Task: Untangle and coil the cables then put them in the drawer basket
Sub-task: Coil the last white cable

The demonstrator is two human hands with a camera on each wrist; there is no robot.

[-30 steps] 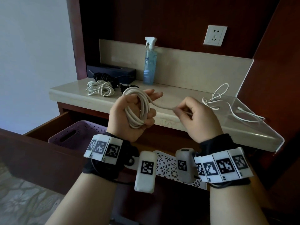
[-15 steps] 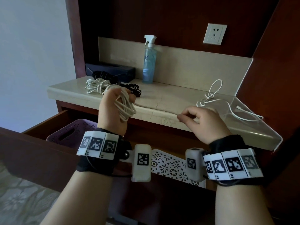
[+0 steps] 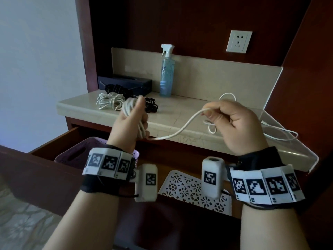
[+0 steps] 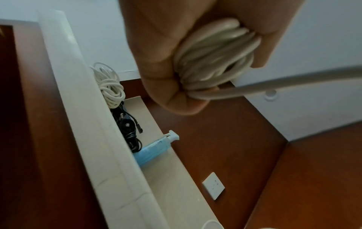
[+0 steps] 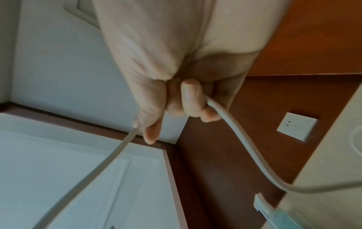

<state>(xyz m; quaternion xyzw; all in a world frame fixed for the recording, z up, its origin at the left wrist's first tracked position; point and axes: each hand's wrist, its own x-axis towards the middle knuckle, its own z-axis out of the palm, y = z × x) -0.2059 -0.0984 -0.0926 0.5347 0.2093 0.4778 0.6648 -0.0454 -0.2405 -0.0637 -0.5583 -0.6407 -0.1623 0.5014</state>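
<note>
Nearest you, the white lattice basket (image 3: 194, 188) sits in the open drawer (image 3: 54, 141) right under your wrists, with a purple basket (image 3: 72, 156) to its left, so the drop spot is ready.

Just above the drawer, your left hand (image 3: 131, 121) is curled tight round the white cable coil (image 4: 215, 55), thumb up. Half a second ago that fist was rolled over and down near the countertop (image 3: 171, 112) edge; now it's turned back upright, so another wrap has gone on.

Your right hand (image 3: 234, 123) pinches the free run of the white cable (image 3: 180, 130) between thumb and fingertips (image 5: 191, 96). It's lifted up off the counter edge, and the strand between your hands now sags in a loose curve, so you've got slack for the next loop.

Past your right hand, the leftover tail (image 3: 281, 134) still lies on the countertop, so I'd say a few wraps remain.

Further back on the countertop, left side: another white cable bundle (image 3: 110, 101) and a black cable tangle (image 3: 151, 105), both untouched. Spray bottle (image 3: 166, 73) behind them.
</note>
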